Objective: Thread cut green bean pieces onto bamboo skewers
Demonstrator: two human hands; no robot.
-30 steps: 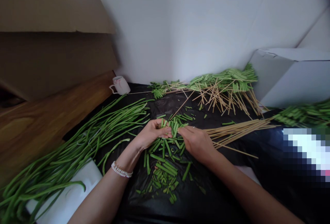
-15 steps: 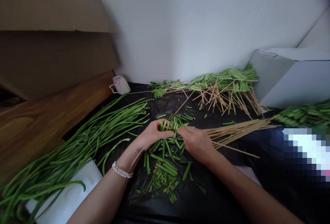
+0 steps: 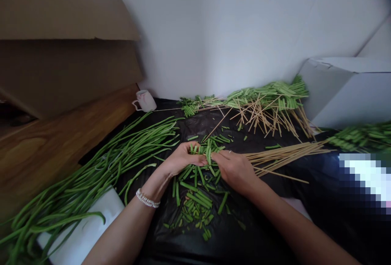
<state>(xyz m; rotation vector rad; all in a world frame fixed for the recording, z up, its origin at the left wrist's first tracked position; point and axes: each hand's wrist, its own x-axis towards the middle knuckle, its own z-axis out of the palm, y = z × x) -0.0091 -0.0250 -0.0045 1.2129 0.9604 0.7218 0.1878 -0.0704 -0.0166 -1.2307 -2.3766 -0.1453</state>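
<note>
Well, the left hand [image 3: 183, 160] is curled nearly closed around a small upright bunch of bean pieces [image 3: 202, 148], with its fingers wrapped across the near side. The right hand [image 3: 234, 171] sits just beside it, partly closed, and its fingers [image 3: 220, 157] press against the same bunch from the right. Both hands touch the bunch, which stands between them. Whether the right hand also has hold of a skewer, I cannot tell.

A pearl-like bracelet [image 3: 148, 199] circles the left wrist. Right below the hands, loose pieces [image 3: 195, 210] lie scattered over a black plastic sheet [image 3: 259, 232]. Left of the left hand, long whole beans [image 3: 122, 153] sprawl across the sheet and over a white foam pad [image 3: 91, 232].

Right of the right hand, a bundle of bare skewers [image 3: 284, 157] lies on the sheet, pointing toward the hands. Farther ahead, skewered beans [image 3: 265, 102] lie in a loose heap with many sticks crossing, and another batch [image 3: 363, 136] sits at the far right.

Ahead and left of the hands, a white mug [image 3: 145, 101] with a pink mark stands upright at the corner of the sheet. A wooden board [image 3: 36, 155] runs along the left side beneath a cardboard box [image 3: 61, 41], and a white box [image 3: 345, 94] stands to the right.
</note>
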